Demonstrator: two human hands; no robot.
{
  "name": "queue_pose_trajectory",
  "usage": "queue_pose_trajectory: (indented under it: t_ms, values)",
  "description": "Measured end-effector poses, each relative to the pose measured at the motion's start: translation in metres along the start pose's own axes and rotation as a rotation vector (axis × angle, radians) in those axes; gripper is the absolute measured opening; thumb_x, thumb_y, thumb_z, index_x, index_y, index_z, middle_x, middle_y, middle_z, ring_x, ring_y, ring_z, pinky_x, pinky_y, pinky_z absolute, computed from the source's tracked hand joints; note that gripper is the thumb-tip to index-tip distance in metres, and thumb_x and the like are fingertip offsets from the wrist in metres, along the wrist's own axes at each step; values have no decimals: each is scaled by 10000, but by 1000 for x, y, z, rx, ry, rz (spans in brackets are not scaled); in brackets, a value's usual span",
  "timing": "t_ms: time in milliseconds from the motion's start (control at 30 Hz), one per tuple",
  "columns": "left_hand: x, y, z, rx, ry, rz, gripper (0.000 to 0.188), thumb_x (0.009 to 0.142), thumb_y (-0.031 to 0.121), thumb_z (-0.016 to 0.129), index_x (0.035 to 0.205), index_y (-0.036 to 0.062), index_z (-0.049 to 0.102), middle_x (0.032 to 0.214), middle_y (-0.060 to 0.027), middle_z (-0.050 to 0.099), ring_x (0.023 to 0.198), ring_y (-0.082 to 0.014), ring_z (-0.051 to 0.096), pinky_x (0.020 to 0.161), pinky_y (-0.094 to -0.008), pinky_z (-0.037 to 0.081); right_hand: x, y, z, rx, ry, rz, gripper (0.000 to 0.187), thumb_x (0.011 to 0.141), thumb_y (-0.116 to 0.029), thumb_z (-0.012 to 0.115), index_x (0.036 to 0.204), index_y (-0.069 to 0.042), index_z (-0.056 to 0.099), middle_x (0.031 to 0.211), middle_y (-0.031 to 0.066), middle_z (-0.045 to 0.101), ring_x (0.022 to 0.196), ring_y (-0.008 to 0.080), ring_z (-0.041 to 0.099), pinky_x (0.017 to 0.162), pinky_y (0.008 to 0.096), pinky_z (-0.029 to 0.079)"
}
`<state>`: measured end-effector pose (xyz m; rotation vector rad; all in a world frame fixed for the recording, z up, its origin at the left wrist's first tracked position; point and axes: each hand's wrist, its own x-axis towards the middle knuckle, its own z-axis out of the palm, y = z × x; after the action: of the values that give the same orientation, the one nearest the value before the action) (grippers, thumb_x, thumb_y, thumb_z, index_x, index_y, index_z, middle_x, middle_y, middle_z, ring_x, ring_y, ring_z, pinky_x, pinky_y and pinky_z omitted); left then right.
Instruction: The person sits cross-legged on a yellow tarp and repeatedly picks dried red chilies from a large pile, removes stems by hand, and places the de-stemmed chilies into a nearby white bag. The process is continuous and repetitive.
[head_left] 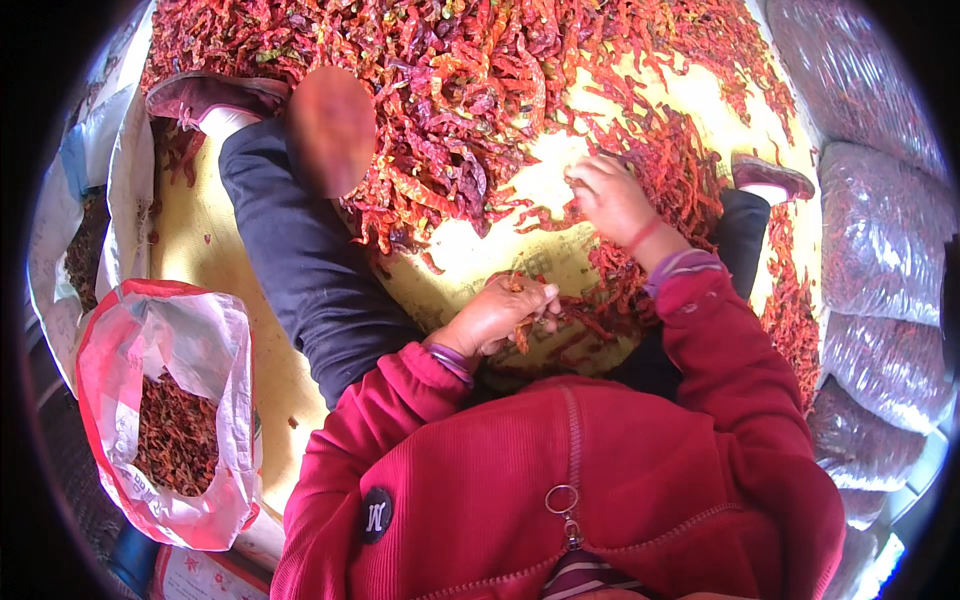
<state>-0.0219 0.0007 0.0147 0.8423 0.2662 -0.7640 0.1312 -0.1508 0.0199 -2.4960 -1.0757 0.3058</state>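
Dried chillies (522,337) sit in the left hand (485,318), its grip nearly closed, on the big heap's (450,90) near side; right hand (612,200), to its right, curls, hold unclear. Hand-picking seems the step; next move calls for gentle touch.

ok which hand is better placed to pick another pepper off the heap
Probably the right hand: it is reached out nearer the heap of red peppers, while the left hand holds some peppers closer to the body.

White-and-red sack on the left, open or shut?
Open. The sack's mouth gapes wide, showing dark red dried pieces inside.
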Motion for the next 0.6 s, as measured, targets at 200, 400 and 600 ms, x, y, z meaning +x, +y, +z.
queue_pose_trajectory:
  t_ms: [200, 400, 600]
  values:
    - [6, -9, -8, -19, -64, 85, 310, 816, 285, 467, 654, 21, 475, 724, -77, 527, 574, -136, 485, 534, -233, 391, 53, -35, 41, -247, -131, 95, 441, 698, -177, 537, 1123, -134, 428, 1150, 112, 363, 1079, 281, 322, 913, 370, 273]
    - [9, -15, -7, -28, -10, 113, 284, 805, 283, 491, 676, 31, 518, 632, -34, 520, 516, -111, 490, 432, -225, 377, 8, 9, 31, -222, -36, 46, 189, 663, -84, 536, 849, -111, 552, 932, 82, 466, 916, 262, 427, 815, 352, 344]
    - [8, -11, -3, -29, 39, 170, 253, 806, 246, 496, 672, 33, 521, 633, -31, 512, 552, -104, 494, 417, -236, 389, -20, 16, 12, -166, -6, 9, 213, 658, -20, 504, 849, -85, 573, 1012, 137, 463, 977, 300, 416, 829, 374, 355]
